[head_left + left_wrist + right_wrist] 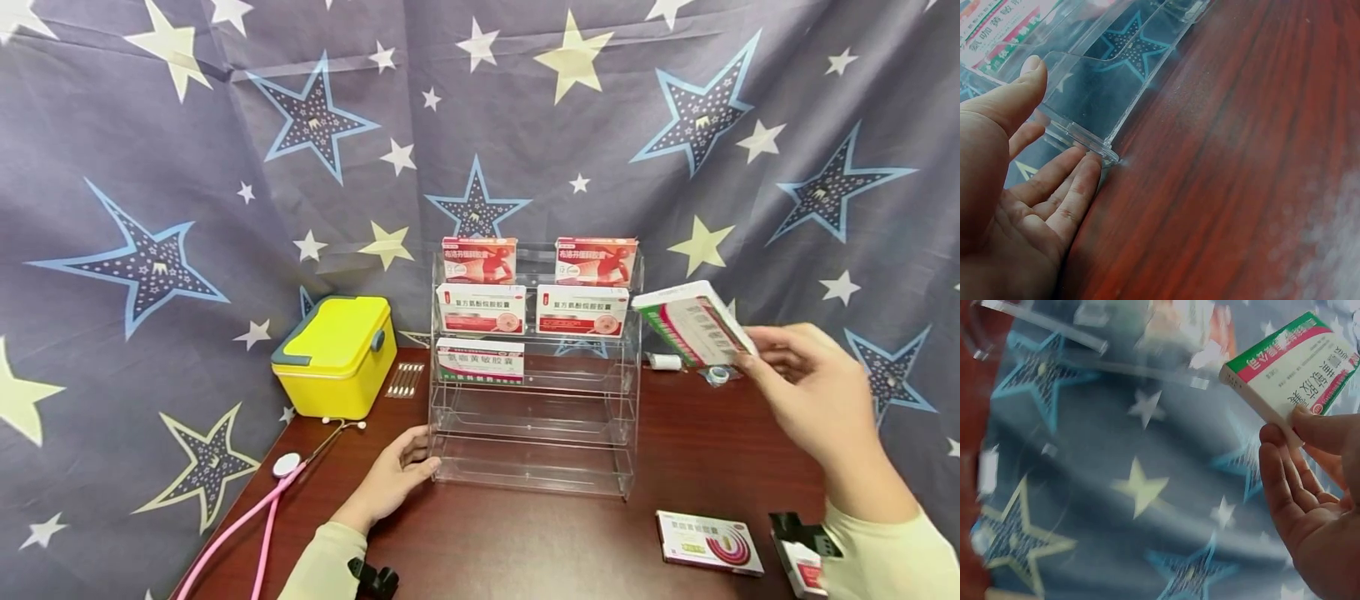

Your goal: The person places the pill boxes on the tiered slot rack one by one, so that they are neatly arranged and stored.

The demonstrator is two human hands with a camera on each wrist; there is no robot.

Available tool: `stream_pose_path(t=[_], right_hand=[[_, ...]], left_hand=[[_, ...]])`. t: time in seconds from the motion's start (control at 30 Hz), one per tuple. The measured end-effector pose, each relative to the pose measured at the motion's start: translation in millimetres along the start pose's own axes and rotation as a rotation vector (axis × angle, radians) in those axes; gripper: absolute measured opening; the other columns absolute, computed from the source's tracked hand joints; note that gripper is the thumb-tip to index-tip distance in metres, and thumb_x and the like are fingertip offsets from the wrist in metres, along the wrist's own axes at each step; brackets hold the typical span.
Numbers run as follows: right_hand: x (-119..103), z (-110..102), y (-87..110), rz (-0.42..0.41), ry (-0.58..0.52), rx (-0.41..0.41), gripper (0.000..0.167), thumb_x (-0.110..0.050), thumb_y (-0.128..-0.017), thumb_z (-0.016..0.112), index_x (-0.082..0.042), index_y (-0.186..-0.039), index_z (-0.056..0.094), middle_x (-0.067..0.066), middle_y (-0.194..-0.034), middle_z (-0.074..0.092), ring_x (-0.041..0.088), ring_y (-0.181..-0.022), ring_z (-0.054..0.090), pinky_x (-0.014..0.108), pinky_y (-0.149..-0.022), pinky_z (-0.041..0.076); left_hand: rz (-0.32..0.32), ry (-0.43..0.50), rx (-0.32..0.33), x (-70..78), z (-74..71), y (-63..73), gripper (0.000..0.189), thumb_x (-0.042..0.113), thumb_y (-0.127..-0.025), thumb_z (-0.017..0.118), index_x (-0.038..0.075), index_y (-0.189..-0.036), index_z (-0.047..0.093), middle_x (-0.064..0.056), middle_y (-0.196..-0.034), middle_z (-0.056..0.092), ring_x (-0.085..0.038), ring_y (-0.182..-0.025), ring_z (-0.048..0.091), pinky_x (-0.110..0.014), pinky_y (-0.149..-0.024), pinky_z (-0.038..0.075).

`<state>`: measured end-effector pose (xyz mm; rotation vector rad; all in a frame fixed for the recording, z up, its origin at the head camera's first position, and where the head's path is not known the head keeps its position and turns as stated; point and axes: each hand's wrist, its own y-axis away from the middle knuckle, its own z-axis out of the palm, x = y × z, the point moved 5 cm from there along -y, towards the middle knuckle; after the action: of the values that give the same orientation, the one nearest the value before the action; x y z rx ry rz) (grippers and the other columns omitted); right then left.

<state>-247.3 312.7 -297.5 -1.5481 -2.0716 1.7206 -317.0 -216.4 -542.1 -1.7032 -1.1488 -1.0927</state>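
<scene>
A clear tiered display rack (532, 479) stands on the table. My left hand (397, 473) holds its lower left side edge; in the left wrist view the fingertips touch the rack's corner (1107, 153). To the right of the rack, my right hand (813, 400) pinches a white, green and pink medicine box (693, 325) by one end, raised and tilted. The right wrist view shows the thumb on the front of this box (1291, 369). On the rack's third tier, at left, sits a similar medicine box (480, 362).
Higher tiers hold two red boxes (480, 261) and two white boxes (482, 310). On the table are a yellow case (333, 358), cotton swabs (405, 380), a pink stethoscope (270, 500), a white roll (665, 362), a flat box (708, 543) and another box (798, 567) partly behind the right wrist.
</scene>
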Motion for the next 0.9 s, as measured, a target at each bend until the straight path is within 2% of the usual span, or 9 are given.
stream_pose_path(t=[0.17,0.27,0.37,0.47,0.57,0.9], right_hand=[[-28,37,-25.9,-0.104,-0.002,-0.088,0.032,0.005,-0.082,0.087,-0.006,-0.110,0.077,-0.001,-0.092,0.070,-0.011,-0.073,0.063,0.008,-0.060,0.045],[-35,60,-37.7,-0.155,0.040,-0.149,0.028,0.005,-0.083,0.086,-0.006,-0.106,0.075,0.003,-0.090,0.071,-0.001,-0.072,0.066,0.011,-0.061,0.046],[-36,80,-43.4,-0.203,0.113,-0.214,0.025,0.007,-0.084,0.084,-0.009,-0.101,0.074,0.003,-0.091,0.070,0.012,-0.075,0.069,0.022,-0.065,0.051],[-34,95,-43.3,-0.227,0.183,-0.271,0.023,0.005,-0.084,0.083,-0.012,-0.099,0.075,0.003,-0.091,0.068,0.020,-0.076,0.071,0.038,-0.067,0.054],[-31,106,-39.9,-0.227,0.245,-0.313,0.022,0.000,-0.084,0.085,-0.015,-0.099,0.077,0.001,-0.091,0.067,0.021,-0.076,0.070,0.046,-0.065,0.053],[-24,132,-24.7,-0.228,0.382,-0.432,0.021,-0.006,-0.086,0.084,-0.019,-0.103,0.080,-0.002,-0.094,0.066,0.016,-0.064,0.054,0.039,-0.057,0.045]], left_hand=[[0.018,-0.004,-0.005,-1.3,0.2,-1.0,0.058,0.019,-0.101,0.074,0.009,-0.152,0.049,-0.022,-0.140,0.059,-0.037,-0.122,0.059,-0.029,-0.093,0.052],[0.027,-0.003,0.000,-2.1,0.1,-1.8,0.056,0.018,-0.100,0.074,0.009,-0.151,0.050,-0.022,-0.138,0.060,-0.037,-0.122,0.059,-0.029,-0.093,0.052],[0.030,-0.001,0.001,-2.0,-0.2,-1.9,0.056,0.018,-0.100,0.074,0.009,-0.150,0.051,-0.021,-0.138,0.061,-0.036,-0.121,0.059,-0.029,-0.093,0.051],[0.033,-0.004,-0.006,-2.1,-0.2,-2.0,0.057,0.018,-0.101,0.074,0.009,-0.151,0.049,-0.021,-0.138,0.061,-0.036,-0.122,0.059,-0.028,-0.094,0.051],[0.028,-0.004,-0.018,-1.0,0.4,-2.4,0.057,0.019,-0.101,0.073,0.009,-0.152,0.048,-0.022,-0.138,0.059,-0.037,-0.123,0.058,-0.028,-0.093,0.052],[0.041,-0.027,-0.001,0.4,-0.2,-1.3,0.056,0.019,-0.101,0.073,0.010,-0.151,0.050,-0.021,-0.138,0.061,-0.038,-0.122,0.059,-0.028,-0.095,0.050]])
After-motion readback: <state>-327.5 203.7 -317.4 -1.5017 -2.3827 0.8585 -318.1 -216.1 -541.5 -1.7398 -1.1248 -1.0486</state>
